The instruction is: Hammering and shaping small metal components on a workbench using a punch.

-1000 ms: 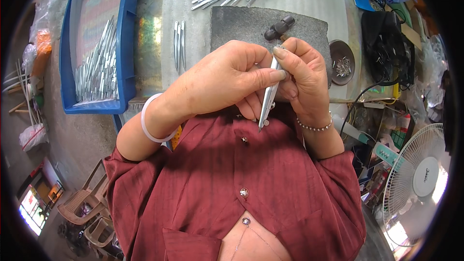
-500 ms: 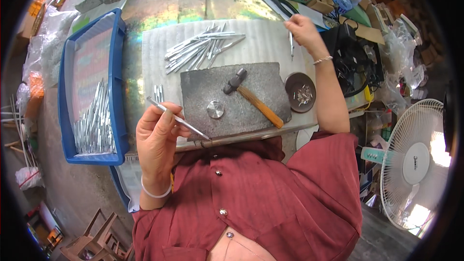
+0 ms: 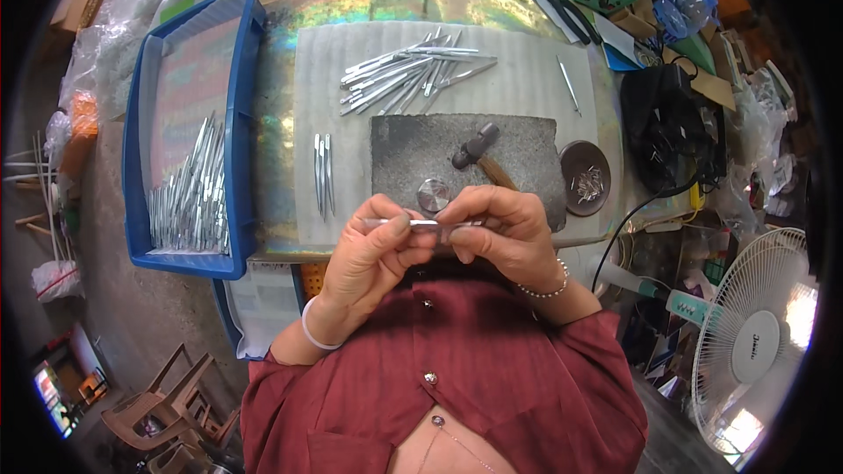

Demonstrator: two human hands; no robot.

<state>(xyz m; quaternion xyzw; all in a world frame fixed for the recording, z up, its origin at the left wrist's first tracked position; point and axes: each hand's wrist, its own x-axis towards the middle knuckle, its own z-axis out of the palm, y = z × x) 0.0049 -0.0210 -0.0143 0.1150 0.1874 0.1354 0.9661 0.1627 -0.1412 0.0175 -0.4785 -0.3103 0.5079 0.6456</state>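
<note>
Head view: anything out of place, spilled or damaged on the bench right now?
Nothing stands out. Both hands, left hand and right hand, hold one thin metal strip level. The hammer lies on the grey pad, loose strips sit heaped but contained, and the small dish looks unspilled.

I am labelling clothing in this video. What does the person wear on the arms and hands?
Both hands are bare, without gloves. The left hand has a plain white bangle at the wrist. The right hand has a thin beaded bracelet. Dark red shirt sleeves are pushed up the forearms.
</note>
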